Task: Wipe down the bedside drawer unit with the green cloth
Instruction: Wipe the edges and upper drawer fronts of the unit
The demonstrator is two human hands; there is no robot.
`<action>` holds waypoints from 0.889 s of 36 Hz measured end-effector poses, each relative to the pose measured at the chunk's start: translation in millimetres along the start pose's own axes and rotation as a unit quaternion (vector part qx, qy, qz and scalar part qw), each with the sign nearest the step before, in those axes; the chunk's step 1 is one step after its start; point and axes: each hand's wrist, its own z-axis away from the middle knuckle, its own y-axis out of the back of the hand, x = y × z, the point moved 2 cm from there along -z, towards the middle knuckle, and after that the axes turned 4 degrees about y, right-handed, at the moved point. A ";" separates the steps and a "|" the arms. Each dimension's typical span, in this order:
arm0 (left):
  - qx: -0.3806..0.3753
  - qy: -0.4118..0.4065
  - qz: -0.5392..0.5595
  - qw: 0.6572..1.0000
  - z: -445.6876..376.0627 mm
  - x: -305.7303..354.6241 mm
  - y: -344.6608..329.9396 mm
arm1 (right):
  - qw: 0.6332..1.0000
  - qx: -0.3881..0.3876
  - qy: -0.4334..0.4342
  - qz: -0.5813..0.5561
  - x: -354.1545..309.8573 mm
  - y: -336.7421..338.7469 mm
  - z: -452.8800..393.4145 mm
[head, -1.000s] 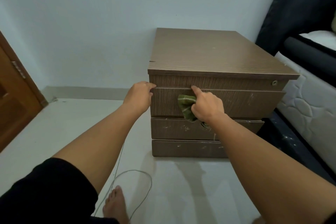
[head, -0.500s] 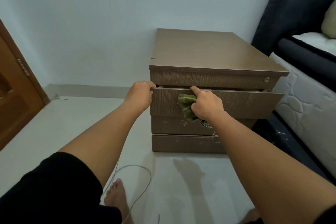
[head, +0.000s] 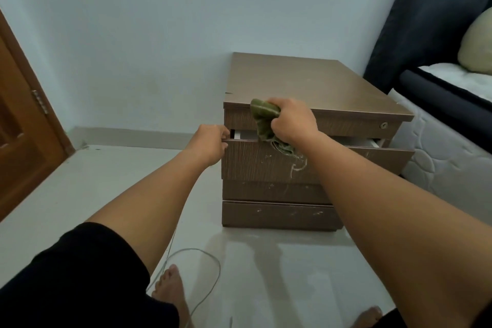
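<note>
Right hand point(head: 292, 122), crumpled frayed green cloth point(head: 265, 117)

The right hand point(head: 292, 121) covered much of the green cloth point(head: 263, 120), and its fingertips were hidden in the folds. The left hand point(head: 210, 145) had its fingertips out of sight behind the top edge of the open drawer point(head: 266, 162), whose inside was mostly concealed. The right forearm masked the lower drawers' right ends. The frame cut off the door point(head: 24, 128), the bed point(head: 452, 125) and the pillow point(head: 478, 42).
</note>
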 end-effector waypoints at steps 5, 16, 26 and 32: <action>0.000 0.006 0.049 0.999 -4.8 -3.9 -1.3 | 0.984 0.100 0.083 0.119 -21.7 -28.2 -3.4; 0.015 -0.032 0.047 0.998 -12.6 -15.3 -0.4 | 0.980 -0.027 0.100 0.171 -14.8 -90.6 5.5; 0.019 -0.078 0.002 0.997 -8.9 -3.9 -6.2 | 0.973 -0.022 0.113 0.200 13.6 -77.5 15.9; 0.013 -0.127 -0.065 0.990 -8.9 16.2 -14.8 | 0.971 -0.016 0.091 0.221 53.3 -56.8 28.9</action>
